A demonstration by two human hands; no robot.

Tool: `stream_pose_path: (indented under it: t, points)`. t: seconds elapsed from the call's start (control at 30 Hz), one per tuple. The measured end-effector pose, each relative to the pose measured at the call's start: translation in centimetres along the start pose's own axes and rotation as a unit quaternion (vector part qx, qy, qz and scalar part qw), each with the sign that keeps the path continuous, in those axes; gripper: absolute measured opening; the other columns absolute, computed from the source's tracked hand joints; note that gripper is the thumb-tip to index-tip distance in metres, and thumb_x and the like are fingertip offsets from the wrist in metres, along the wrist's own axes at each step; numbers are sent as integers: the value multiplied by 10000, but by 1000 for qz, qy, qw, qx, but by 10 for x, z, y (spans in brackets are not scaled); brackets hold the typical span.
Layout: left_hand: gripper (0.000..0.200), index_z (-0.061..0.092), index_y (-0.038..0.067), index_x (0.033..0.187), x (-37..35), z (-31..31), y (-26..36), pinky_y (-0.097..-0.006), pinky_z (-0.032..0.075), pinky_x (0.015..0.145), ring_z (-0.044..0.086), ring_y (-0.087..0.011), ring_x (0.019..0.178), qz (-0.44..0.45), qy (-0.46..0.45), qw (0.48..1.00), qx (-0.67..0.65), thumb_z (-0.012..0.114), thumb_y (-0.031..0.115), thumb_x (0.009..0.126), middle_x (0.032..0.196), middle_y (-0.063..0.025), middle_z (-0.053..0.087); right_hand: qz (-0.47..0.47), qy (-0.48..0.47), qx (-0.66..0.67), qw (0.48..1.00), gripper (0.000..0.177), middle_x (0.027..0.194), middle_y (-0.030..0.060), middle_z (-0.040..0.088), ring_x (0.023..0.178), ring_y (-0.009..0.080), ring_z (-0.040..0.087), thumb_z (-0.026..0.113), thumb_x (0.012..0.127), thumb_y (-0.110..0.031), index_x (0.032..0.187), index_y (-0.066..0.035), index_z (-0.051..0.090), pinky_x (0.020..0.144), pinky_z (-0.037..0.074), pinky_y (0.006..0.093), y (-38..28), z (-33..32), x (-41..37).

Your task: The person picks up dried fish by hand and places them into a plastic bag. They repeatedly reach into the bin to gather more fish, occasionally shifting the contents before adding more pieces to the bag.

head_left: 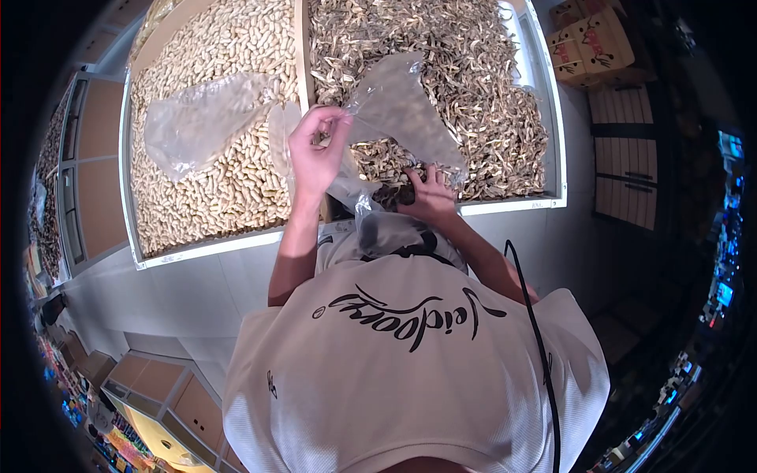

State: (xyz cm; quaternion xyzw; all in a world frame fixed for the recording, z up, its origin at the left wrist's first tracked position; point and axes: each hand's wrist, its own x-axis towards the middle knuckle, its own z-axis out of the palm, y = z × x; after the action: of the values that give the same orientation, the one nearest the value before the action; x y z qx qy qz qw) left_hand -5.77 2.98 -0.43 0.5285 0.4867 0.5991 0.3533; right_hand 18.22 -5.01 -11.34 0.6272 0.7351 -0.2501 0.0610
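My left hand (319,154) is raised over the wooden divider, thumb and fingertips pinched on the edge of a clear plastic bag (402,98). That bag spreads over a heap of brown dried strips (497,118), which look like a dried food. My right hand (430,195) lies low at the front of the same heap, fingers apart, touching the strips by the bag's lower edge; its palm side is hidden. More clear plastic (386,231) hangs in front of my waist. On the unshelled peanuts (236,47) to the left rests another clear plastic sheet or bag (205,122).
A wooden divider (303,59) separates peanuts from strips. The display bin's white front rim (213,252) runs close to my body. Printed cardboard boxes (595,47) stand at the upper right. A black cable (540,339) hangs down my right side.
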Motion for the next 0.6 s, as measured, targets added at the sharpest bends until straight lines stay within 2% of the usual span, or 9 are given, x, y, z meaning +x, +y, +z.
stream_pose_path:
  t: [0.17, 0.3, 0.33, 0.53, 0.57, 0.6]
  points:
    - [107, 682, -6, 960, -1, -2, -1, -212, 365, 632, 469, -67, 719, 2, -2, 1000, 22, 715, -46, 866, 841, -11, 646, 39, -44, 24, 998, 1124, 1503, 288, 310, 1356, 494, 371, 829, 587, -661, 1500, -197, 366, 1016, 475, 575, -13, -7, -2]
    - [110, 663, -15, 952, 1, 3, 8, -216, 364, 631, 466, -76, 712, 16, -4, 999, 29, 717, -49, 862, 837, -25, 636, 16, 11, 15, 1000, 1203, 1535, 300, 273, 1389, 534, 318, 801, 562, -754, 1522, -203, 329, 967, 491, 623, -3, 25, 2]
    - [111, 658, -18, 949, 0, 4, 9, -217, 365, 631, 466, -78, 711, 18, -6, 999, 32, 717, -50, 861, 835, -29, 633, 17, 6, 24, 1000, 1196, 1547, 297, 254, 1391, 514, 325, 816, 562, -731, 1523, -210, 331, 986, 484, 609, -6, 18, 1]
    - [119, 656, -22, 956, -2, 4, 7, -224, 379, 629, 463, -85, 696, 17, -14, 999, 44, 716, -58, 859, 825, -36, 625, 13, -18, 35, 999, 943, 1399, 256, 365, 1336, 456, 393, 856, 659, -444, 1450, -191, 411, 1025, 476, 540, 4, -13, 2]
    - [99, 664, -12, 970, -2, 2, 6, -189, 385, 650, 501, -33, 754, 26, -22, 998, 50, 711, -47, 889, 842, 13, 619, 23, -20, 27, 999, 914, 1366, 247, 381, 1318, 452, 405, 853, 667, -410, 1440, -186, 420, 1016, 481, 534, 3, -16, 1]
    - [100, 664, -12, 971, -2, 2, 6, -189, 384, 649, 500, -32, 752, 27, -21, 998, 45, 710, -48, 889, 842, 13, 619, 33, -24, 20, 999, 887, 1334, 239, 397, 1300, 447, 417, 850, 675, -376, 1430, -180, 428, 1008, 486, 528, -1, -19, -1]
